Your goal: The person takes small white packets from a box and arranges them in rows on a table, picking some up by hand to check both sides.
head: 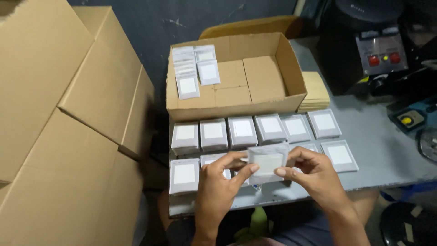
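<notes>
Above the near edge of the grey table (387, 150), just in front of the person's body, both hands hold up a single small packet (267, 160). It is a flat, roughly square pouch of silvery-grey wrapping with a pale white square showing at its middle; its surface looks slightly crinkled and it is tilted a little, its top edge toward the camera. The left hand (218, 182) pinches its left side, thumb across the front and fingers closed behind, while the right hand (314, 175) grips the right side the same way, fingers curled shut on the edge. The packet is lifted clear of the table and partly hides the packets beneath it.

Below and beyond the hands, two rows of packet stacks (255, 132) of the same kind lie side by side on the table, each grey with a white square face. Behind them stands an open cardboard box (266, 77), shallow and brown, touching the far row; a few more packets (193, 70) lean stacked in its far left corner. Large closed cartons (68, 114) are piled at the left. To the right of the box lies a pile of yellowish sheets (315, 91), and further right stands a dark machine (380, 50) with red buttons.
</notes>
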